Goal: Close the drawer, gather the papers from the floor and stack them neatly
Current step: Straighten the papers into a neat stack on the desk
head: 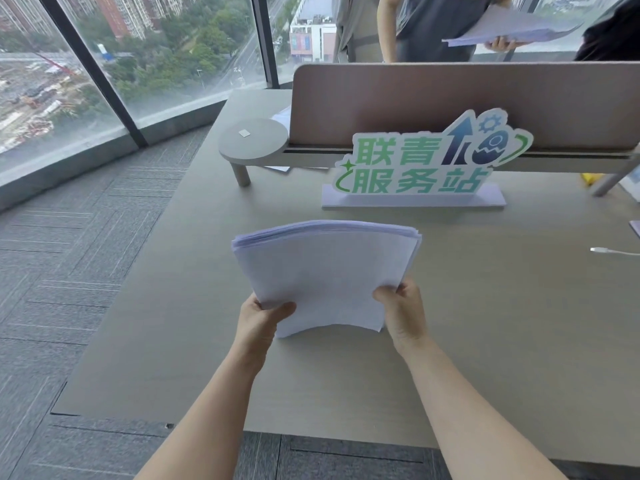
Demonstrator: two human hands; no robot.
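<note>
Thick stack of white paper sheets (325, 271) held upright over grey-beige wooden counter (485, 306), near edge bowed up, far edge fanned; left hand (258, 322) and right hand (403, 313) grip lower corners, fingers curled round sheets, thumbs on front; stack looks limp, slippery, moderately heavy; best held at both side edges, tapped square on counter

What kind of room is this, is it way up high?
Probably an office, high up in a tall building. A desk with a divider panel, a stack of papers, and big windows looking far down on streets.
</note>
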